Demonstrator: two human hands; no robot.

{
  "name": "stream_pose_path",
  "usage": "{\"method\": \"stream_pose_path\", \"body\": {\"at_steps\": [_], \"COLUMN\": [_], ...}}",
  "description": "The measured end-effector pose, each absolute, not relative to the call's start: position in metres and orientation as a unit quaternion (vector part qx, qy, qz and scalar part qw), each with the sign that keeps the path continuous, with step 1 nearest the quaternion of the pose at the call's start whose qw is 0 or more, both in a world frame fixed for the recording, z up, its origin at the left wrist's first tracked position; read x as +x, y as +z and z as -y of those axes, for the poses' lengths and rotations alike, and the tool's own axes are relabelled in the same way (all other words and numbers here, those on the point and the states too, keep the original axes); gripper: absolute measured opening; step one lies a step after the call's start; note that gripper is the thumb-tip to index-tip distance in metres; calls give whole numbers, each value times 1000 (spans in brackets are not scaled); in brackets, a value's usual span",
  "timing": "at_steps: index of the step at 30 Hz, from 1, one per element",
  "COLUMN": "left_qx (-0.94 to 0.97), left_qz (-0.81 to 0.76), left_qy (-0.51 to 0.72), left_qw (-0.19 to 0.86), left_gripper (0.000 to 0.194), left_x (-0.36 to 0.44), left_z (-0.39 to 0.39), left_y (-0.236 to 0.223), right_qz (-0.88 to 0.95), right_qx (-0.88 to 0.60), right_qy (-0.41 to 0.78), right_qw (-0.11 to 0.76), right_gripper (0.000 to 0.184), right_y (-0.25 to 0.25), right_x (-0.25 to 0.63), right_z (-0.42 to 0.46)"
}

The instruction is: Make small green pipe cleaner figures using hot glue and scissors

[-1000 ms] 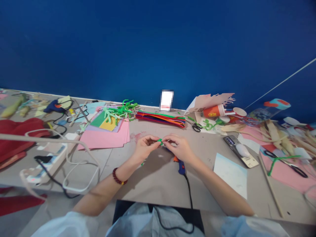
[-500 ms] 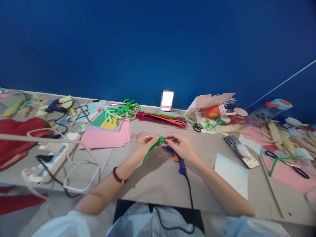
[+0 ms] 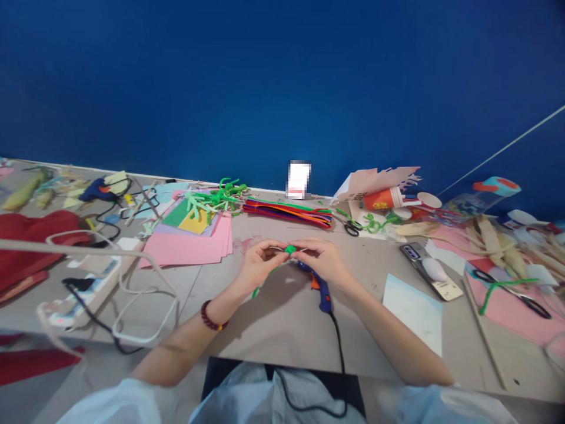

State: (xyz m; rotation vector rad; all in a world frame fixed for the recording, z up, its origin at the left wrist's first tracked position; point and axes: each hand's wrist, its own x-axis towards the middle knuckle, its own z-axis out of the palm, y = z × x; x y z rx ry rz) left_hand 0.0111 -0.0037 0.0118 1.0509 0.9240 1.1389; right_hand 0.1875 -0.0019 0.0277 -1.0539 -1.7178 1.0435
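The person's left hand (image 3: 261,262) and right hand (image 3: 324,260) meet above the middle of the bench (image 3: 282,335), with a green fuzzy stem (image 3: 290,249) between them. The fingers of each hand are closed in a pinch, thumb towards the other digits, on either side of its small bunched part. A loose green end hangs below the left hand; the middle stretch is hard to make out.

A blue glue gun (image 3: 325,296) with an orange trigger lies just beside the right hand, its black cord (image 3: 339,341) running over the near edge. Beyond the hands lies a bundle of coloured stems (image 3: 286,214), with black-handled scissors (image 3: 352,228) near its right end. Pink sheets (image 3: 189,248) lie to the left, near a white power strip (image 3: 90,294). To the right are a pale blue sheet (image 3: 412,315) and a phone (image 3: 415,261), with a white rounded object (image 3: 434,270) on top.
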Motion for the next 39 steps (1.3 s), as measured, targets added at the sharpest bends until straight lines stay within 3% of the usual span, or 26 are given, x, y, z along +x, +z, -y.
{"method": "stream_pose_path", "body": {"at_steps": [8,14,18,24,30,39], "left_qx": [413,320,318,365,436,434], "left_qz": [-383,-361,-352,-356,-386,-380], "left_qy": [537,460,411,442,468,458], "left_qw": [628,746,778,738,665,676], "left_gripper": [22,29,37,33,31,33], "left_x": [14,11,9,8,7,7], "left_z": [3,0,0,1,5,3], "left_y": [12,15,16,15,21,18], "right_qz": [691,649,662,715,726,723], "right_qx": [-417,-404,-433,-429,-430,-423], "right_qy": [387,444,410,336,276,253], "right_qw": [447,467,454,438,460,484], "right_gripper": [18,26,32,33,17,9], "right_y": [26,26,30,39,43,37], "right_x": [184,181,182,184,183,178], "right_z": [5,5,7,11,15,17]}}
